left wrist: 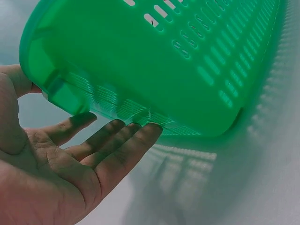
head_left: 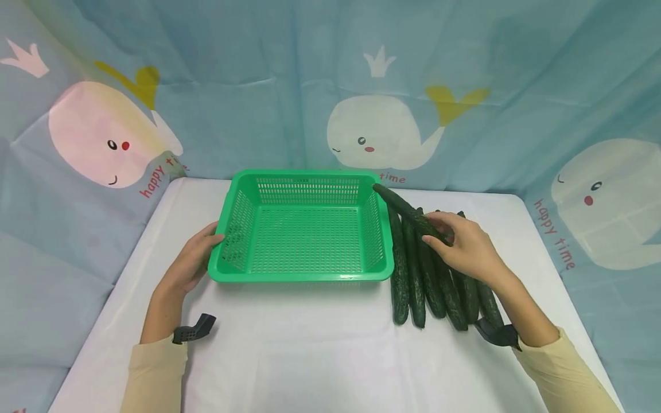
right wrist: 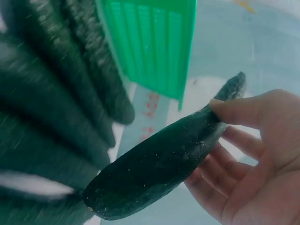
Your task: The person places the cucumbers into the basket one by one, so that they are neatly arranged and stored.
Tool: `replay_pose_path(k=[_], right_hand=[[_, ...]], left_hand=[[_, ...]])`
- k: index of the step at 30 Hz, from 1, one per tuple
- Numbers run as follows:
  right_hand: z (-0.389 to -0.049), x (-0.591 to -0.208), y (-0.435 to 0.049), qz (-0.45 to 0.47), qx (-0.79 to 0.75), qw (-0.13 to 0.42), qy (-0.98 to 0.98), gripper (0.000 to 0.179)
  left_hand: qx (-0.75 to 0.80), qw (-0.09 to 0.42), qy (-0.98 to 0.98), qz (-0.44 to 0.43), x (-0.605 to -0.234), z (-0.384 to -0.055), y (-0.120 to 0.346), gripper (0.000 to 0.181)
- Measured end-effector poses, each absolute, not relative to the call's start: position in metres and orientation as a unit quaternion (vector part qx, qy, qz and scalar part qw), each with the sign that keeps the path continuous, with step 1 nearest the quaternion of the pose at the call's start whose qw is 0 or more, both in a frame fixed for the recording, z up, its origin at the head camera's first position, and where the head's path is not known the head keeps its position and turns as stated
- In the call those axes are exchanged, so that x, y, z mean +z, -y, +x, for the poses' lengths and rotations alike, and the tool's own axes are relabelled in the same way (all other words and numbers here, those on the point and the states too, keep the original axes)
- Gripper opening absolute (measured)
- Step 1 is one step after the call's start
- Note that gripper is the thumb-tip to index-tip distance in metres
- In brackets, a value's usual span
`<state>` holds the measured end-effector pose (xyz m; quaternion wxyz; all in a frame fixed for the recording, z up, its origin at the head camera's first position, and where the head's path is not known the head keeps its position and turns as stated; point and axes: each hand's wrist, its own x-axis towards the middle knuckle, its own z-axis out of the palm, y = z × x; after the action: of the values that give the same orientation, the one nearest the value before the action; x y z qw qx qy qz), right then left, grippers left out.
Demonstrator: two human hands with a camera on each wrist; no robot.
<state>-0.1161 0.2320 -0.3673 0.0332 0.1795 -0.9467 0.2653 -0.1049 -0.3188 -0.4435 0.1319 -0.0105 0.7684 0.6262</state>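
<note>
A green plastic basket (head_left: 310,238) with slotted walls stands on the white table. At its left side, my left hand (head_left: 195,259) holds the rim, thumb over the edge and fingers against the outer wall (left wrist: 126,56). My right hand (head_left: 467,244) grips a dark green cucumber (head_left: 405,207) between thumb and fingers. That cucumber is raised above the others, its far end at the basket's right rim. The right wrist view shows the held cucumber (right wrist: 154,164) tilted, with the right hand (right wrist: 262,159) around its narrower end. Several more cucumbers (head_left: 415,281) lie side by side right of the basket.
The white tabletop (head_left: 310,344) extends in front of the basket. Behind and at the sides hangs a blue cloth (head_left: 232,115) printed with whales. Each wrist wears a black strap piece (head_left: 195,329).
</note>
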Motion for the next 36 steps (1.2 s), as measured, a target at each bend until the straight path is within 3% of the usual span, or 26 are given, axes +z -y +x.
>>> replay_pose_path(k=[17, 36], right_hand=[[-0.141, -0.347, -0.143, 0.294, 0.235, 0.021, 0.926, 0.044], [-0.153, -0.339, -0.063, 0.397, 0.167, -0.038, 0.901, 0.038]], left_hand=[[0.629, 0.134, -0.765, -0.041, -0.449, -0.106, 0.316, 0.067], [0.637, 0.138, -0.758, -0.031, -0.446, -0.106, 0.318, 0.069]])
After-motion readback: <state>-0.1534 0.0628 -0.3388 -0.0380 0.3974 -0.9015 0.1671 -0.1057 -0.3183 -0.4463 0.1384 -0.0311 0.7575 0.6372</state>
